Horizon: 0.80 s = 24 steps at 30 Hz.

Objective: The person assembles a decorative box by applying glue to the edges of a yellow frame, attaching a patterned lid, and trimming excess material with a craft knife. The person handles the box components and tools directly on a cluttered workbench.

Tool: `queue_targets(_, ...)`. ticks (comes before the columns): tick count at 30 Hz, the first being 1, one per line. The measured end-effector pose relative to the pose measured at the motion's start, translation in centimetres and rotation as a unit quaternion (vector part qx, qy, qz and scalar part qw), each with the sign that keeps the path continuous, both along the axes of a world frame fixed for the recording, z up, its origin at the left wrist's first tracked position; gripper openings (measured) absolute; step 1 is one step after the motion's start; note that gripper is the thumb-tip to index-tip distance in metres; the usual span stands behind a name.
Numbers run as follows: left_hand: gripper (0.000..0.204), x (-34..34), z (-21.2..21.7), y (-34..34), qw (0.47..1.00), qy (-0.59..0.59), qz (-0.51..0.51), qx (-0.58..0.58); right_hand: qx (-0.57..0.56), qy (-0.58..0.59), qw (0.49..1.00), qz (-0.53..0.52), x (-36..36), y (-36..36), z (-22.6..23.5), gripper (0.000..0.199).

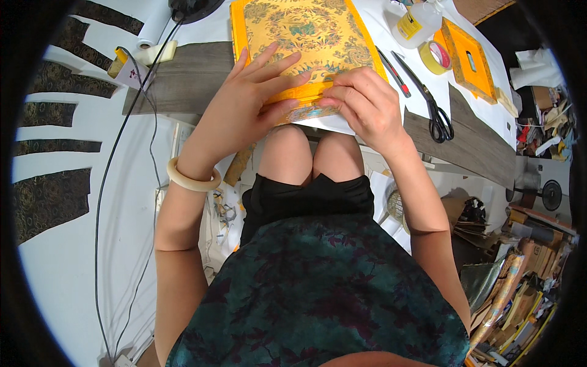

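Your left hand [247, 95] lies spread on boxy yellow brocade piece [306, 30]; right hand [370, 110] bunched at near edge, grip unclear. White holder [129, 76], left: something yellow [121, 55] inside.

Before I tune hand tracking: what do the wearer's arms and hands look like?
Left hand: ungloved; left arm: bare along its visible length, smooth ring-shaped cream bangle near the hand. Right hand: ungloved; right arm: bare too, no bracelet or watch. No sleeves or markings visible on either.
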<state>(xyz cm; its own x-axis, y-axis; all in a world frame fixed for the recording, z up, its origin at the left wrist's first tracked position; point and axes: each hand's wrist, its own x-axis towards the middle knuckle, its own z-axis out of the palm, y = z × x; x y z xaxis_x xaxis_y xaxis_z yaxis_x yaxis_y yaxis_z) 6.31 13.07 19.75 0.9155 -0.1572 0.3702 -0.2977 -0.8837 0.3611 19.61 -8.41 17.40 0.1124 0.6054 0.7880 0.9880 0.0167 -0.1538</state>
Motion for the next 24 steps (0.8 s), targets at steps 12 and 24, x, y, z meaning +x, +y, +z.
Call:
queue_targets(12,0.056,-0.1,-0.8,-0.5,0.999,-0.012,0.026,0.042,0.002,0.067,0.998,-0.005,0.2,-0.2,-1.4,0.029)
queue_targets(24,0.033,0.5,-0.8,0.0,0.999,-0.039,0.022,0.002,0.042,0.354,0.931,-0.079,4.6,-4.4,1.0,0.045)
